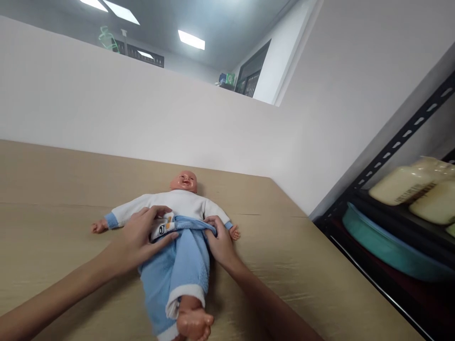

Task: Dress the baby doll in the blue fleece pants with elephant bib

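A baby doll (186, 182) lies on its back on a brown tabletop, its head toward the wall. It wears a white top (183, 201) with blue cuffs and light blue trousers (190, 265) with white hems. Across the doll's belly rests my left hand (142, 234), thumb and fingers apart, touching the printed hem of the top and the trousers' waist. My right hand (220, 239) pinches the bunched blue waistband at the doll's other side. One bare foot (195, 323) sticks out of a trouser leg near the bottom of the view. The other foot is mostly cut off.
The brown tabletop (64, 180) meets a white wall (142, 113) at the back. On the right, a black metal shelf (386, 161) holds a teal basin (391, 246) and cream-coloured wrapped packages (401, 184). Beyond the low wall are ceiling lights and a window.
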A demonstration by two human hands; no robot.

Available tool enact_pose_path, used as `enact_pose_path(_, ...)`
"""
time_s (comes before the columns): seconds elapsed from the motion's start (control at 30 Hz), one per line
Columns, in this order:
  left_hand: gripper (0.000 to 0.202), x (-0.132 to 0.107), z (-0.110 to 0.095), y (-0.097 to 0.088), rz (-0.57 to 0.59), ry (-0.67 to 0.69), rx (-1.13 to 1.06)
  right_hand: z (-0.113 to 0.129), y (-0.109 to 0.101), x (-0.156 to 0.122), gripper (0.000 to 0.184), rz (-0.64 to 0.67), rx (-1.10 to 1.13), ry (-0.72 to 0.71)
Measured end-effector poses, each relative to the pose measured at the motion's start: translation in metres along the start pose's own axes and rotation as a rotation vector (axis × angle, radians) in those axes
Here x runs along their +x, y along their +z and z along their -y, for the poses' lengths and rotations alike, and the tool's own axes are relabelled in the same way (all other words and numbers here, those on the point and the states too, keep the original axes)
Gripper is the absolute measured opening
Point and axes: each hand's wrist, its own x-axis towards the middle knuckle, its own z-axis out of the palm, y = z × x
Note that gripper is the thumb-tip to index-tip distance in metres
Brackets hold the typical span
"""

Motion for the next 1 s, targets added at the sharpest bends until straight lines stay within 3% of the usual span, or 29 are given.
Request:
enact_pose_path(0.13, 0.071, -0.028, 0.011, -0.017, 0.036, -0.218, -0.124, 0.018, -0.014, 0.000, 0.034, 0.081, 0.052, -0.065)
enact_pose_path(0.3, 0.064, -0.049, 0.031, -0.015, 0.150, -0.493, -0.569, 0.046, -0.023, 0.017, 0.026, 0.270, -0.028, -0.130)
enact_pose_path(0.4, 0.048, -0.050, 0.027, -0.017, 0.226, -0.455, -0.654, 0.059, -0.019, 0.033, 0.030, 0.378, -0.142, -0.145)
enact_pose_path(0.5, 0.038, -0.047, 0.017, -0.022, 0.132, -0.319, -0.435, 0.066, -0.016, 0.043, 0.025, 0.474, -0.140, -0.178)
enact_pose_path(0.63, 0.039, -0.034, 0.016, -0.020, -0.066, -0.224, -0.214, 0.065, -0.014, 0.045, 0.023, 0.384, -0.063, -0.155)
enact_pose_path(0.83, 0.027, 0.003, 0.021, -0.002, -0.026, -0.242, -0.187, 0.043, -0.012, 0.049, 0.034, 0.246, -0.077, 0.016)
enact_pose_path(1.0, 0.024, 0.038, 0.029, 0.012, -0.077, -0.307, -0.214, 0.018, -0.001, 0.065, 0.037, 0.139, -0.083, 0.040)
